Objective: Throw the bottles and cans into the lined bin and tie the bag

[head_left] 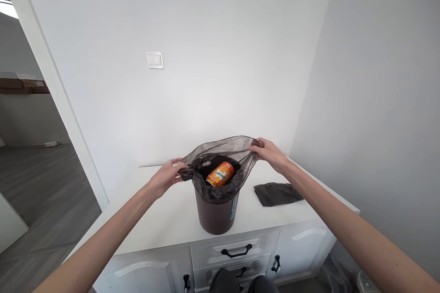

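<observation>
A dark brown trash bin (215,217) stands upright on a white cabinet top, with a sheer black trash bag (237,144) lining it. Inside the bin lies an orange Mirinda can (220,174), tilted, its label showing. My left hand (167,176) pinches the bag's edge at the left of the rim. On the other side my right hand (270,152) grips the bag's edge, pulled up and out above the rim. Between my hands the far side of the bag is stretched up. What lies under the can is hidden.
A folded black bag (277,193) lies right of the bin on the white cabinet (165,210), whose doors and drawers have black handles (236,251). A wall with a light switch (155,60) rises behind. A doorway opens at the left.
</observation>
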Motion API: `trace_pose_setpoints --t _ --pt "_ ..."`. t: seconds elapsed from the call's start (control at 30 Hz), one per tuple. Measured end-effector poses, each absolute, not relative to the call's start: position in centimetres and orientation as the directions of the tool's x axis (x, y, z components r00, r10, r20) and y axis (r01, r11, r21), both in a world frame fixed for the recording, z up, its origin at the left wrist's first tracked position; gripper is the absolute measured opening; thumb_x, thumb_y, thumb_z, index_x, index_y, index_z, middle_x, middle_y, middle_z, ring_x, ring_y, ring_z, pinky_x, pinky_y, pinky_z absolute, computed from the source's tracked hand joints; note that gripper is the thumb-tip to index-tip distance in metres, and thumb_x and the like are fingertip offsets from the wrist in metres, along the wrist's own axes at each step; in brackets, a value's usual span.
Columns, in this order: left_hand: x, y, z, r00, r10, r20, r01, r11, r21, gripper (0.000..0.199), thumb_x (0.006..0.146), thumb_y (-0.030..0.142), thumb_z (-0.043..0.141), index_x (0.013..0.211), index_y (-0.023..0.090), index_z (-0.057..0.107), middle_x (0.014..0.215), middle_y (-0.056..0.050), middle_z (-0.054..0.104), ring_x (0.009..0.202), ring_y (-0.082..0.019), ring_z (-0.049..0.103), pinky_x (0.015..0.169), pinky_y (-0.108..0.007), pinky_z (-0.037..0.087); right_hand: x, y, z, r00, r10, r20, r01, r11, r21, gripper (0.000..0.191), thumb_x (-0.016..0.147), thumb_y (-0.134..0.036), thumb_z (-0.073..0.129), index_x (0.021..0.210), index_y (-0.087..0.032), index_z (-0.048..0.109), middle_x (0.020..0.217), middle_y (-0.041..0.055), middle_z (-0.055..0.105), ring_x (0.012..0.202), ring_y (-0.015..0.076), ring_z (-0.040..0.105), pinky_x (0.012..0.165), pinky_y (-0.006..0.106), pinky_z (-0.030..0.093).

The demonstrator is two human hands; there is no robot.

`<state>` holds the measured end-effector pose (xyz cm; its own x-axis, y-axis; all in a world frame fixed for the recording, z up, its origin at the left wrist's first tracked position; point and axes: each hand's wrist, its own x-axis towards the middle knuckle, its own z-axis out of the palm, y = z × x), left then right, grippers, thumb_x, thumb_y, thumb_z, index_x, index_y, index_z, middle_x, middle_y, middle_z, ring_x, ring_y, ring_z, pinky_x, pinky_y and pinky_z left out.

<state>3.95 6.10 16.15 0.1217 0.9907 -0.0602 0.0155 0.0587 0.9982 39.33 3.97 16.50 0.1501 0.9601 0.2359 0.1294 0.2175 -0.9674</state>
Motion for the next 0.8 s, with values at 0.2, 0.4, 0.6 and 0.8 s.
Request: trace_pose_setpoints --t 0.2,0.4,0.6,0.8 --pt "4.8 6.3 19.0 -0.009 0.989 0.148 -0.068 -0.148 0.987 0.049 0.075 0.021 0.078 0.120 0.018 0.060 0.089 0.000 0.070 0.077 -0.012 0.064 0.073 -0.026 0.055 41.4 2.9 16.5 0.221 0.939 0.262 0.101 0.245 -0.964 0.021 0.074 -0.025 0.080 0.080 -0.021 0.060 0.079 -0.0011 0.062 0.072 0.0124 0.058 0.062 0.025 0.057" --pt "4.9 6.7 20.8 -0.104 0.959 0.264 -0.062 -0.271 0.961 0.050 0.072 0.025 0.080 0.119 0.020 0.064 0.079 0.002 0.067 0.068 -0.012 0.060 0.066 -0.026 0.051 44.5 2.7 15.5 0.241 0.950 0.197 -0.074 0.220 -0.973 0.032 0.068 -0.020 0.087 0.077 -0.022 0.056 0.072 -0.0024 0.060 0.066 0.0111 0.057 0.064 0.025 0.058" --pt "4.5 7.2 21.3 -0.144 0.946 0.292 -0.094 -0.307 0.947 0.043 0.070 0.023 0.082 0.111 0.020 0.068 0.079 0.002 0.063 0.066 -0.011 0.057 0.061 -0.024 0.050 45.8 2.3 14.8 0.164 0.980 0.116 -0.341 0.166 -0.925 0.038 0.062 -0.011 0.089 0.076 -0.022 0.056 0.071 -0.0030 0.057 0.064 0.0085 0.055 0.058 0.019 0.055" --pt "2.1 7.2 20.1 -0.141 0.958 0.248 -0.114 -0.264 0.958 0.042 0.069 0.022 0.083 0.109 0.022 0.071 0.073 0.004 0.061 0.062 -0.012 0.054 0.058 -0.025 0.048 46.9 1.0 13.3 0.112 0.989 0.095 -0.376 0.131 -0.917 0.037 0.063 -0.016 0.092 0.077 -0.022 0.058 0.072 -0.0039 0.054 0.060 0.0081 0.050 0.048 0.019 0.048"
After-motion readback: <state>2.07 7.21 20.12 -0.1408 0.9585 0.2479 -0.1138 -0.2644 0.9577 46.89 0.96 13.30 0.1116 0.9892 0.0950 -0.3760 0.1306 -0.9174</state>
